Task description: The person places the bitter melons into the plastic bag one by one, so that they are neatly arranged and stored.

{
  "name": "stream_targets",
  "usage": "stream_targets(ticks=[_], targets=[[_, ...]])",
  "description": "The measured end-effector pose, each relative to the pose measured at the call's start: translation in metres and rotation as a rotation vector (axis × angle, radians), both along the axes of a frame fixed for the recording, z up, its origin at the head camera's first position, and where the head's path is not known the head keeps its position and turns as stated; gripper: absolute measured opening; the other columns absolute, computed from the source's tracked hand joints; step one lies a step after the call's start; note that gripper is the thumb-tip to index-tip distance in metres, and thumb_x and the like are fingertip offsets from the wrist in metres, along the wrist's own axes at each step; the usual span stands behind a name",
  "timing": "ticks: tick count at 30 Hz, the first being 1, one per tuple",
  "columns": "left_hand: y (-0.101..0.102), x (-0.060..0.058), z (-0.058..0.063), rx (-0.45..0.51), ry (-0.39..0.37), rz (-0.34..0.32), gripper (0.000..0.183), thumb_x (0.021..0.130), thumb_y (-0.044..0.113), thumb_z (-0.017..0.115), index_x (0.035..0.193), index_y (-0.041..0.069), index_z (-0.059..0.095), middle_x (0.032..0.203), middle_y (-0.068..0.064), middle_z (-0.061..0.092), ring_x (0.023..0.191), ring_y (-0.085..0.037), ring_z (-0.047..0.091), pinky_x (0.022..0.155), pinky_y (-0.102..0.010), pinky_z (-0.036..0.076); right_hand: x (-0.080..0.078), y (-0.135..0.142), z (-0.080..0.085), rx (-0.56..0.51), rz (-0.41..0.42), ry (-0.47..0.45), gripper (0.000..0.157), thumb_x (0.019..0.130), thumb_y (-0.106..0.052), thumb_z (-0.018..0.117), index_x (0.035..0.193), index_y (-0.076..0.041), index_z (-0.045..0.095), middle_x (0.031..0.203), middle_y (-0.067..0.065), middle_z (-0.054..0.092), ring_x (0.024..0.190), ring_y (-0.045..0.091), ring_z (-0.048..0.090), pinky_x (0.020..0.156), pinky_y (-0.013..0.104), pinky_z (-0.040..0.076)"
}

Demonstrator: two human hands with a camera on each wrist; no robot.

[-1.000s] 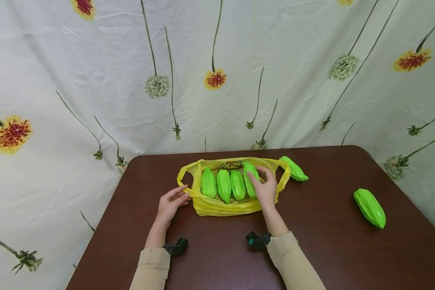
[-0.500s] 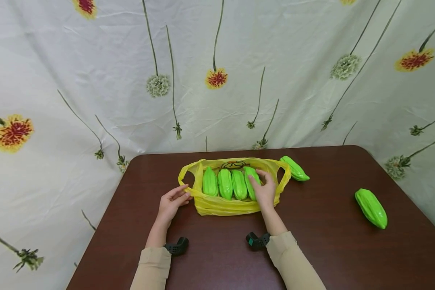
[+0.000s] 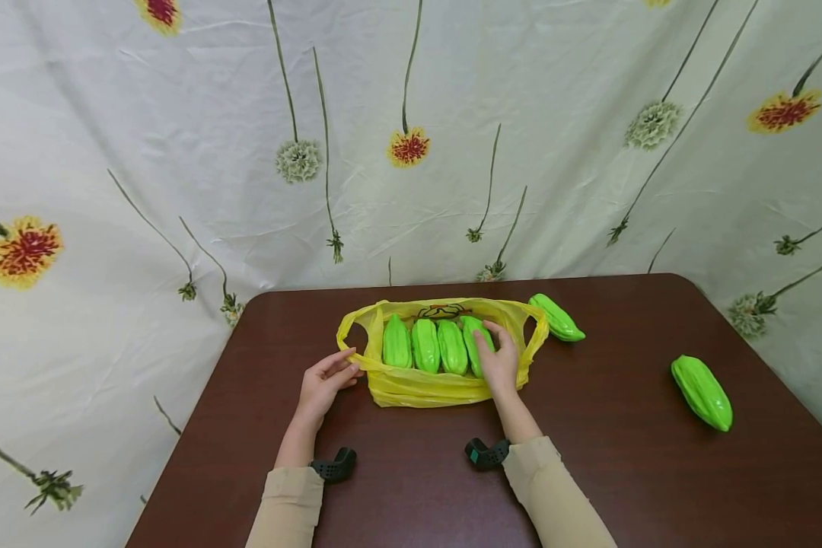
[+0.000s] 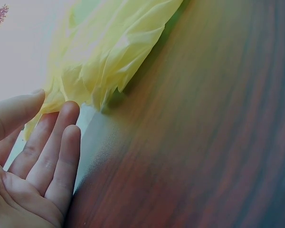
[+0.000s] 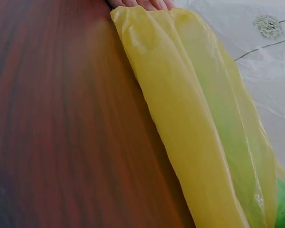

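A yellow plastic bag [image 3: 425, 392] lies on the table with its mouth spread and its handles to either side. Several bright green, ridged, gourd-like fruits [image 3: 425, 346] are lined up inside it. My left hand [image 3: 322, 387] pinches the bag's left handle between thumb and fingers; the left wrist view has the thumb and fingertips at the yellow plastic [image 4: 109, 52]. With thumb and fingers, my right hand [image 3: 502, 365] holds the rightmost green fruit [image 3: 474, 352] in the bag. In the right wrist view the bag's side [image 5: 180, 104] hides most of that grip.
Outside the bag, one green fruit [image 3: 557, 318] lies behind its right handle. Another green fruit [image 3: 702, 393] rests farther right on the dark brown table [image 3: 610, 426]. A flowered white cloth [image 3: 575, 152] hangs behind the table's back edge.
The right hand has lowered the rightmost green fruit slightly into the bag, beside the others. The left hand keeps its place at the handle.
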State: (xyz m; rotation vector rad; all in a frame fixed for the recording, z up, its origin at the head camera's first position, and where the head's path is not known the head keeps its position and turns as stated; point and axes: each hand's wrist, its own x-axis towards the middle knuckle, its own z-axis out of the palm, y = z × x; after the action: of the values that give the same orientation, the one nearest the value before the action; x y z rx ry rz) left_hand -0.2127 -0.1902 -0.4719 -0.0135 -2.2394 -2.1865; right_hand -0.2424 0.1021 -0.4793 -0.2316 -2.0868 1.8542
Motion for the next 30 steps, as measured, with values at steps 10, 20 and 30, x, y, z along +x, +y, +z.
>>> stream_targets(ticks=[10, 20, 30], targets=[[-0.006, -0.011, -0.023, 0.011, 0.039, 0.018, 0.041, 0.087, 0.010, 0.067, 0.126, -0.002, 0.058, 0.094, -0.009, 0.067, 0.081, -0.016, 0.068, 0.075, -0.028, 0.055, 0.004, 0.005, 0.014, -0.049, 0.043, -0.012, 0.038, 0.095, -0.015, 0.056, 0.130, 0.002, 0.051, 0.133, 0.019, 0.049, 0.127, 0.032, 0.042, 0.105, 0.042, 0.034], [-0.005, -0.010, -0.022, 0.004, 0.061, 0.016, 0.039, 0.087, 0.010, 0.067, 0.124, 0.000, 0.059, 0.094, -0.009, 0.067, 0.081, -0.015, 0.068, 0.075, -0.029, 0.055, 0.012, 0.011, 0.037, -0.106, 0.075, 0.013, 0.043, 0.095, -0.020, 0.058, 0.131, 0.000, 0.049, 0.135, 0.016, 0.047, 0.128, 0.030, 0.042, 0.104, 0.042, 0.037], [-0.005, -0.010, -0.023, -0.005, 0.055, 0.017, 0.040, 0.087, 0.010, 0.067, 0.125, -0.001, 0.058, 0.094, -0.009, 0.067, 0.081, -0.016, 0.068, 0.075, -0.028, 0.055, 0.022, 0.026, 0.062, -0.134, 0.077, 0.074, 0.041, 0.094, -0.019, 0.059, 0.129, 0.001, 0.051, 0.133, 0.016, 0.049, 0.124, 0.025, 0.046, 0.102, 0.040, 0.039]])
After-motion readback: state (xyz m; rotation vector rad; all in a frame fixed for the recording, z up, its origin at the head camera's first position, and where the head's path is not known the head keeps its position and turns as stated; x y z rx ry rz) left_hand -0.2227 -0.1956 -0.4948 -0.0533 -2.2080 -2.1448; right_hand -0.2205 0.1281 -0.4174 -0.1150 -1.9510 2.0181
